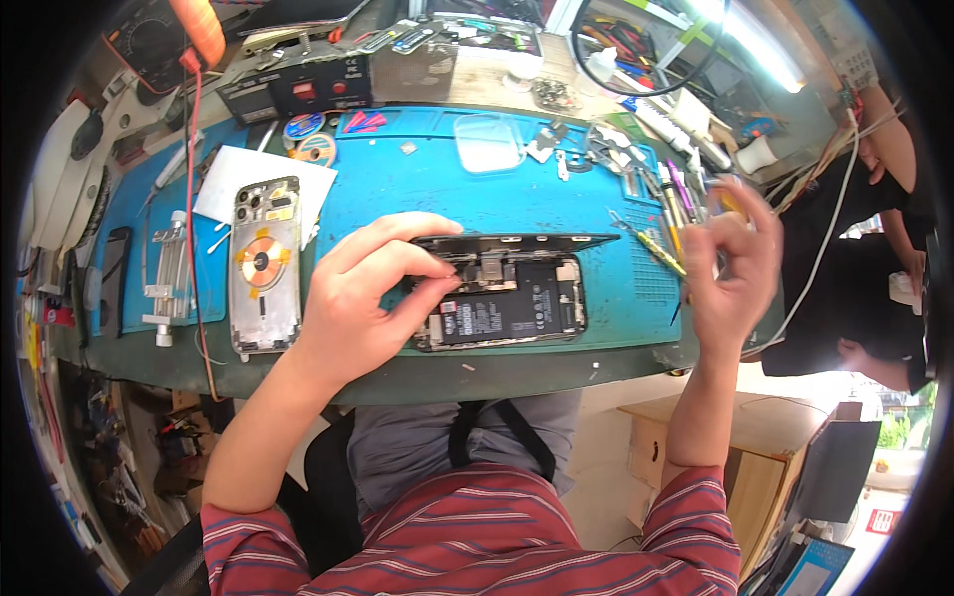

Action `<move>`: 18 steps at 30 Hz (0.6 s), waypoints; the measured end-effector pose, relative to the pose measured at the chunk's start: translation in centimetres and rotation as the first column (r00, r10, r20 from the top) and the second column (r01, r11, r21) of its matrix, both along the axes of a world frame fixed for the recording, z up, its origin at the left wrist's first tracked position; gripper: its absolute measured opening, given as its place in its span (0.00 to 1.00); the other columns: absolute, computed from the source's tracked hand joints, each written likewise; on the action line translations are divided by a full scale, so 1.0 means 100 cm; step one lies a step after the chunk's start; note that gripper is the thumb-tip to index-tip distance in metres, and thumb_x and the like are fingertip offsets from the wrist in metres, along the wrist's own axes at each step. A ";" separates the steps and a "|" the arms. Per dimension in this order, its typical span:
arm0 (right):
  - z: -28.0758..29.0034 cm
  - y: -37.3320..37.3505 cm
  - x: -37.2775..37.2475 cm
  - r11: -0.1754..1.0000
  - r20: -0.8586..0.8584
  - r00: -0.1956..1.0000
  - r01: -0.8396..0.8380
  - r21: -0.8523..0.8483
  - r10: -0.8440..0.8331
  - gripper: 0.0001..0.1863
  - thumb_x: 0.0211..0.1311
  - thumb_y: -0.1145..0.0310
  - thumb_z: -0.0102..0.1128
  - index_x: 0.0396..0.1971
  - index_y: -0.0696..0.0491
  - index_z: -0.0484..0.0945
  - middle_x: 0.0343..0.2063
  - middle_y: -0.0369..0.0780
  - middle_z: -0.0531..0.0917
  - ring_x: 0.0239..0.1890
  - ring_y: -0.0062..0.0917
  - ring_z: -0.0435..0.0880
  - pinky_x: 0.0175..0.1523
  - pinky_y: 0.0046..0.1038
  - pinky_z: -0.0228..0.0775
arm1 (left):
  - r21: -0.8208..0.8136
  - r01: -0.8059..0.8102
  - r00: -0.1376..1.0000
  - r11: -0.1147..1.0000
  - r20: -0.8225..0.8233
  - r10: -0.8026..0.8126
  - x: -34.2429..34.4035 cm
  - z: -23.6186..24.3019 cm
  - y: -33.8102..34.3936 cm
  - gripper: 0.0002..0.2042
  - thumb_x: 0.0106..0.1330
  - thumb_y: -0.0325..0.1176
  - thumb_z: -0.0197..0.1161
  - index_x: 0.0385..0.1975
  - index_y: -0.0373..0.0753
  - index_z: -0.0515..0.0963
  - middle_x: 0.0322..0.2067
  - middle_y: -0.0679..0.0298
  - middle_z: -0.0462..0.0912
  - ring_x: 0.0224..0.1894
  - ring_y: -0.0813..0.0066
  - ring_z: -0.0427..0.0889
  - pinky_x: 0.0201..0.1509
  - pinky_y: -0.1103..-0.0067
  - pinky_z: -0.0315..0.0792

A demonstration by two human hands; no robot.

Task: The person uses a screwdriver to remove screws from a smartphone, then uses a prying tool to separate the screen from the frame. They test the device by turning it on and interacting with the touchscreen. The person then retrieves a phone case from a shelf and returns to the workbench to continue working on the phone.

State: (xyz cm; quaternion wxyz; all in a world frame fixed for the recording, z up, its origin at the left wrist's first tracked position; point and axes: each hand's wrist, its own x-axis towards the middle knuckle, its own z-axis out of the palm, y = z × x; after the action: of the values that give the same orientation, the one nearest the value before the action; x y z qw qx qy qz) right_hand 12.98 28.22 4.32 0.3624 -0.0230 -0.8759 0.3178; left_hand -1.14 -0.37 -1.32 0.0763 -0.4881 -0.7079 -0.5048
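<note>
Basically, left hand [370, 285] had thumb and forefinger pinched together; couldn't tell what on. Open phone [507, 303] lay under and right of those fingertips, its panel [547, 241] tilted up just beyond them. Right hand [730, 260] was blurred, fingers curled, well off rightward; grip unclear. Risk: knuckles bumping the panel could strain any hidden cable; a slip could scratch internals [489, 271].
</note>
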 end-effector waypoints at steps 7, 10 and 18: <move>-0.031 0.048 0.017 0.946 0.327 0.916 0.133 0.297 -0.231 0.20 0.57 0.66 0.74 0.50 0.51 0.82 0.20 0.36 0.76 0.21 0.21 0.74 0.28 0.26 0.67 | 0.023 -0.061 0.997 0.998 -0.049 0.062 0.003 0.005 0.005 0.08 0.53 0.19 0.73 0.29 0.35 0.79 0.44 0.58 0.86 0.44 0.62 0.86 0.45 0.74 0.79; -0.021 0.069 0.014 0.909 0.246 0.885 0.336 0.249 -0.395 0.07 0.63 0.69 0.67 0.37 0.55 0.83 0.21 0.38 0.79 0.23 0.22 0.77 0.31 0.26 0.68 | 0.001 -0.075 0.997 0.997 -0.020 0.075 0.005 0.005 0.004 0.08 0.54 0.19 0.73 0.28 0.34 0.79 0.44 0.57 0.86 0.43 0.64 0.86 0.44 0.74 0.79; -0.021 0.101 -0.029 0.913 0.601 0.691 0.249 0.323 -0.402 0.18 0.58 0.54 0.68 0.33 0.56 0.85 0.31 0.46 0.87 0.35 0.36 0.86 0.43 0.35 0.76 | 0.000 -0.057 0.998 0.998 0.000 0.057 0.005 0.003 0.003 0.08 0.53 0.19 0.73 0.29 0.34 0.79 0.46 0.55 0.85 0.45 0.62 0.85 0.48 0.73 0.78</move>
State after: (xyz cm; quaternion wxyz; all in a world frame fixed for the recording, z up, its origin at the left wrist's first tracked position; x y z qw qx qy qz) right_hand 10.09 38.35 2.18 0.0829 -0.2492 -0.9571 0.1224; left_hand -0.63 -0.03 -0.99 0.0907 -0.4676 -0.7216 -0.5024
